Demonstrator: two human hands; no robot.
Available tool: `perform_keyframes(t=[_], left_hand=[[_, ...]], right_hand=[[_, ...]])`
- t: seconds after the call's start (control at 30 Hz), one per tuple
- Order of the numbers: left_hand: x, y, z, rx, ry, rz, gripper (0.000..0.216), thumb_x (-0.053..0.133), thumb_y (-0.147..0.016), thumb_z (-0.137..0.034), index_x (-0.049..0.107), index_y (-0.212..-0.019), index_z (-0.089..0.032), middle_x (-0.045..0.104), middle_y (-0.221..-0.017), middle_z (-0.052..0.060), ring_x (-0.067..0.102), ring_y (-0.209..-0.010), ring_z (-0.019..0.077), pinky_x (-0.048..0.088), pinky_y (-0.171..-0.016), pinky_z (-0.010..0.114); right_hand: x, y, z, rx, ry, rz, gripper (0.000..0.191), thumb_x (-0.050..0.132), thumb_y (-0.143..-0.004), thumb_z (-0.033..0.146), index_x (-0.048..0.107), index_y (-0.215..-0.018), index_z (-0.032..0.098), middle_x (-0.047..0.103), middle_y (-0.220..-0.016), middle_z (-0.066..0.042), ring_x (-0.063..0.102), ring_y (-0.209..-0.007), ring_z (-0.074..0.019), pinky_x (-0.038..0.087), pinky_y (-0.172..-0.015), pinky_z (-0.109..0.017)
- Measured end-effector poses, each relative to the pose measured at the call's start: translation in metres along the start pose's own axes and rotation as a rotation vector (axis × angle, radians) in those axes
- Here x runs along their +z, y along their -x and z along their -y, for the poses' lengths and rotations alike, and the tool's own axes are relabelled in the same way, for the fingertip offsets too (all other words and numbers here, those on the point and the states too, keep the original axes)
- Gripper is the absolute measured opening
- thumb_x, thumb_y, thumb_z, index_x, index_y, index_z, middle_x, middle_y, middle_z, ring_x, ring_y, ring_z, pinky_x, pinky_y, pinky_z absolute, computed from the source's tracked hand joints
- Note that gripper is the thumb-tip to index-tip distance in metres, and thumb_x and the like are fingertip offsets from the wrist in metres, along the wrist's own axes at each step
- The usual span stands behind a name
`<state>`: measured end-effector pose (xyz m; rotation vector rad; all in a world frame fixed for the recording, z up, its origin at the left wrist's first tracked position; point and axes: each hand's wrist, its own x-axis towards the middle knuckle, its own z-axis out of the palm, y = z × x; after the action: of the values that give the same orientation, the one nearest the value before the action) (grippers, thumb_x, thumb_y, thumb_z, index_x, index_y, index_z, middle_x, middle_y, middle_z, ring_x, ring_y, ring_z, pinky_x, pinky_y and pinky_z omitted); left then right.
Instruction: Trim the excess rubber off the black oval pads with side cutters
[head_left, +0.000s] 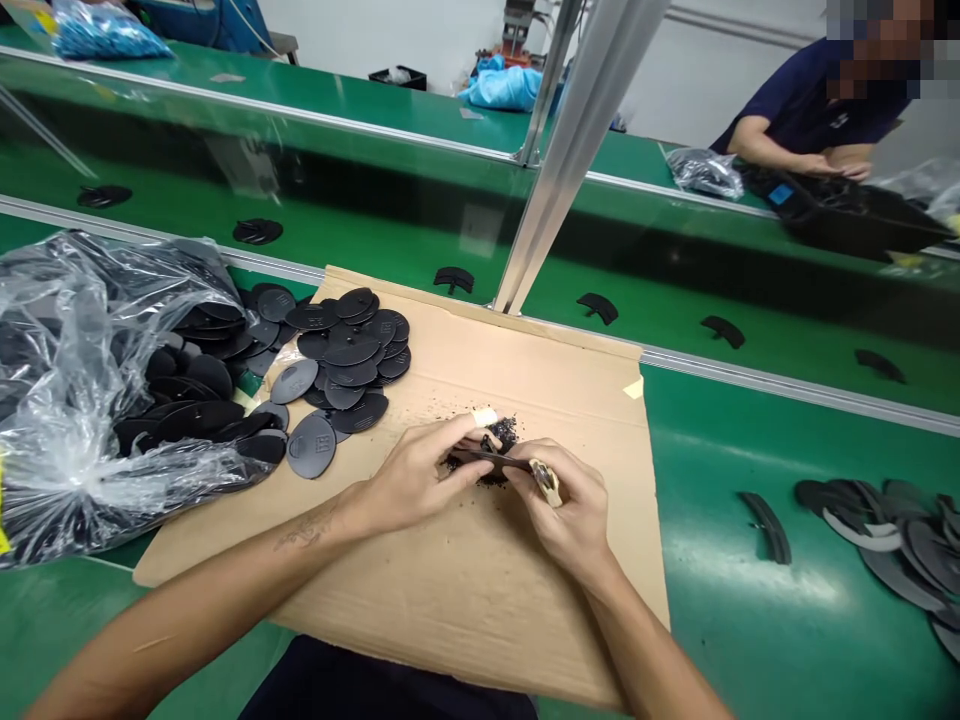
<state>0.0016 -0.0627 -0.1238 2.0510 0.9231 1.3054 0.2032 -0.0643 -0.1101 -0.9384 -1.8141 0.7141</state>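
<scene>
My left hand (pixel 420 465) pinches a thin black plastic piece (pixel 480 456), seen nearly edge-on over the cardboard sheet (pixel 465 580). White tape wraps one of its fingertips. On the other side, my right hand (pixel 566 500) is closed around a small tool (pixel 546 483) with a metal and cream-coloured end; its working part is hidden, so I cannot tell its kind. The right fingertips are at the edge of the black piece. Beneath and behind the fingers lies a heap of small black scraps (pixel 506 432). Oval black discs (pixel 351 345) are piled to the left of my hands.
A clear plastic bag (pixel 82 400) of black discs lies at left. Curved black parts (pixel 598 308) rest spaced along a green belt behind a metal post (pixel 577 150). More black pieces (pixel 911 540) are stacked at right. A co-worker (pixel 802 120) handles something dark across the line.
</scene>
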Motion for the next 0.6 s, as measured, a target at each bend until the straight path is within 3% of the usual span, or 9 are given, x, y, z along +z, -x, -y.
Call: perform_keyframes(t=[0.2,0.6], left_hand=[[-0.0067,-0.0057,-0.0031,0.059,0.141,0.033,0.022,0.068,-0.097,-0.026,0.071,-0.115,-0.013,0.075,-0.103,0.012,0.073,-0.095,0.0188,0.06,-0.083,0.028],[-0.0071,-0.0072,-0.0039,0.183,0.003,-0.039,0.017,0.066,-0.099,-0.025,0.072,-0.111,-0.014,0.077,-0.09,0.01,0.072,-0.082,0.0178,0.059,-0.073,0.03]], right_hand=[[0.0003,0.0028,-0.0017,-0.194,0.012,0.004,0.026,0.065,-0.086,0.001,0.068,-0.1,0.022,0.075,-0.089,-0.005,0.072,-0.079,-0.0178,0.059,-0.072,-0.032],[0.0018,0.0035,-0.0019,-0.164,0.001,0.016,0.024,0.065,-0.088,0.003,0.072,-0.101,0.022,0.077,-0.09,-0.006,0.074,-0.08,-0.019,0.062,-0.072,-0.032]])
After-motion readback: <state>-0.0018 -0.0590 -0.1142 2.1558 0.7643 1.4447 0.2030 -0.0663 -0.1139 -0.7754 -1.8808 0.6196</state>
